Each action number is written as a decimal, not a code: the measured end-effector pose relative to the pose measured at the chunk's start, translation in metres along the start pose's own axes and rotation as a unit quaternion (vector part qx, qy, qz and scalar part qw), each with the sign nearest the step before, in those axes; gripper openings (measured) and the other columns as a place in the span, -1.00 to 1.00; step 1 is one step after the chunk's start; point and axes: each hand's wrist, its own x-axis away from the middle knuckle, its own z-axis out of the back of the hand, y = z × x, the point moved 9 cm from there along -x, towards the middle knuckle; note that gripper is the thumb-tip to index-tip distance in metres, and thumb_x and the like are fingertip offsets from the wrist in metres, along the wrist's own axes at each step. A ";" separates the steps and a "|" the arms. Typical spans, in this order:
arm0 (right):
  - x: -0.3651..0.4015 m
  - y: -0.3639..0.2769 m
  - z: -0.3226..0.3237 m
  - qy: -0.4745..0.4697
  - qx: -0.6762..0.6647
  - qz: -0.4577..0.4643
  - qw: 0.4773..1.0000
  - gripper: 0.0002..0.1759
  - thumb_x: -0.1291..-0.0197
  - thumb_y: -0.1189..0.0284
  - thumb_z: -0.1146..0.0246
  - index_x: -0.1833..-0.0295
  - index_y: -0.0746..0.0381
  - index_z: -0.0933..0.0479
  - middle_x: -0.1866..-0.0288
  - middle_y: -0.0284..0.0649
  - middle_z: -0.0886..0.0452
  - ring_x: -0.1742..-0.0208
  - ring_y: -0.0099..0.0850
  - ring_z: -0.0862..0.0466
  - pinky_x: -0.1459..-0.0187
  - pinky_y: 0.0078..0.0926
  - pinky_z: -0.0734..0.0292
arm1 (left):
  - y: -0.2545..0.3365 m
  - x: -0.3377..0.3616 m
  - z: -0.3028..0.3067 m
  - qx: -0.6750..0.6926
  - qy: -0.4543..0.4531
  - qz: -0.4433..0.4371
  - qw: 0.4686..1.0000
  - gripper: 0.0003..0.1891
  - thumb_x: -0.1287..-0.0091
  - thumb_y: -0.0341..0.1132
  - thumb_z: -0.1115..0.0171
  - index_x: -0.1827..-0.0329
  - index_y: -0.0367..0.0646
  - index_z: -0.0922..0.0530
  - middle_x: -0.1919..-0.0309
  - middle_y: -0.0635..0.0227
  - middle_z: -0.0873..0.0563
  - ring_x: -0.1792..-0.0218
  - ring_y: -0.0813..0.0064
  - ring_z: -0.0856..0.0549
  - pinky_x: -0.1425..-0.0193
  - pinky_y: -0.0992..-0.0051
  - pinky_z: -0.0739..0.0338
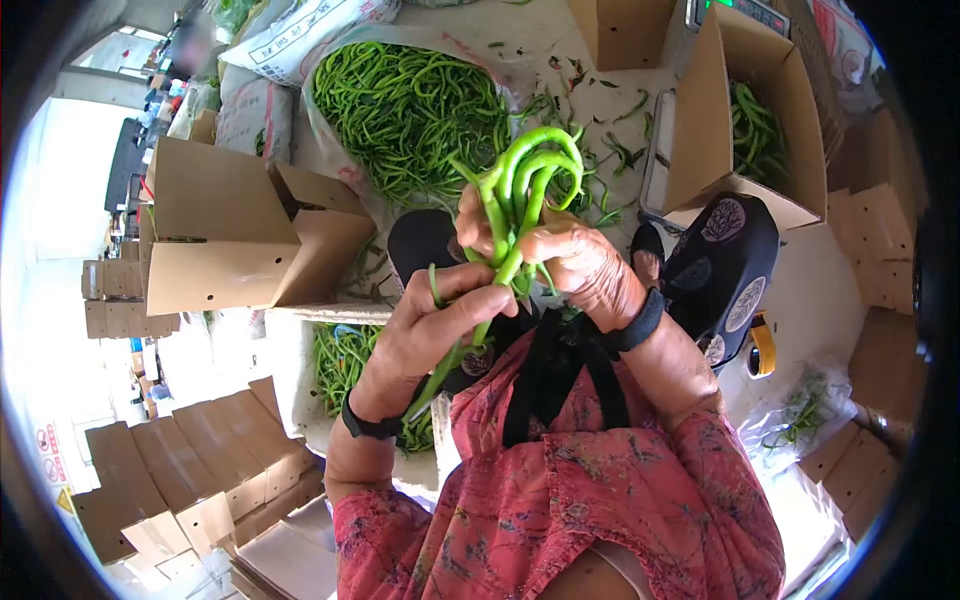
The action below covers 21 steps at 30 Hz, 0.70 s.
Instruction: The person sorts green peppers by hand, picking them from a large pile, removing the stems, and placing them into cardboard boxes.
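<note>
Long, curled green chili peppers [525, 180] stand up in a bunch out of my closed right hand [590, 265], above my lap. My left hand [440, 310] touches the bunch from the lower left, its thumb and forefinger pinched on a green chili pepper [440, 378] that slants down past the palm. A thin green piece also sticks up between the left fingers. The lower ends of the bunch are partly hidden behind both hands. Just beyond lies a large heap of green chili peppers [410, 115] on a pale sack.
An open cardboard box [220, 230] stands at the left. At the right, another open box [700, 120] holding peppers rests on a scale [655, 150]. More peppers [340, 365] lie low on the left. A tape roll [762, 348] and stacked boxes [200, 450] are around me.
</note>
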 end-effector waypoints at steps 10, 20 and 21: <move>0.012 0.003 0.015 0.006 0.075 -0.082 0.994 -0.38 -0.03 0.39 -0.45 -0.22 0.27 -0.42 0.02 -0.32 -0.58 -0.08 -0.50 -0.52 -0.16 -0.52 -0.36 | -0.004 0.009 0.006 0.077 0.000 0.007 0.997 -0.60 -0.21 -0.01 -0.19 0.41 -0.25 -0.59 0.63 0.48 -0.48 0.55 0.67 -0.41 0.44 0.60 -0.20; 0.007 -0.021 0.012 0.050 0.093 -0.019 0.994 -0.57 0.02 0.48 -0.50 0.00 0.23 -0.56 0.18 -0.36 -0.62 0.09 -0.50 -0.59 -0.03 -0.51 -0.45 | -0.025 0.081 0.031 -0.221 -0.028 -0.008 0.975 -0.84 -0.07 -0.39 -0.45 0.43 -0.25 -0.61 0.65 0.32 -0.54 0.62 0.50 -0.51 0.51 0.46 -0.35; 0.008 -0.022 0.012 0.052 0.093 -0.017 0.994 -0.57 0.02 0.48 -0.50 0.00 0.23 -0.56 0.18 -0.36 -0.62 0.09 -0.50 -0.59 -0.03 -0.51 -0.45 | -0.047 0.100 0.055 -0.206 0.046 0.058 0.976 -0.82 -0.07 -0.36 -0.46 0.41 -0.25 -0.63 0.66 0.32 -0.53 0.62 0.44 -0.51 0.51 0.45 -0.36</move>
